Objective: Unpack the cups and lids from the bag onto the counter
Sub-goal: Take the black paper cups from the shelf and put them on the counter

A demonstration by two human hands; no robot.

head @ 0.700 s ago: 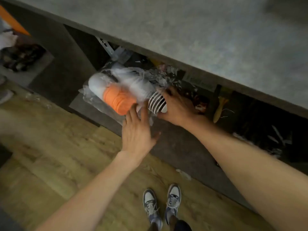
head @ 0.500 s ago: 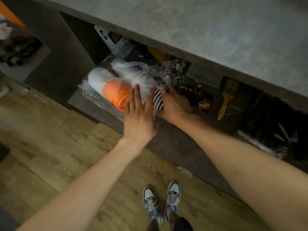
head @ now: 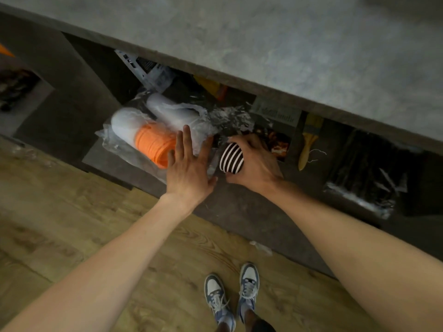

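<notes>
under the grey counter (head: 311,44), on a low shelf, the clear bag (head: 134,149) lies with its long axis left to right. your right hand (head: 254,161) grasps the striped cups (head: 231,161) at its mouth; your left hand (head: 189,168), fingers straight, presses the bag.

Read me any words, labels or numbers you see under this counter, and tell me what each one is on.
No text reads for certain.
Grey card on the shelf: dark lettering, too blurred to read.
White printed package at the back: dark marks, too small.
Striped stack in the right hand: stripes only.
</notes>
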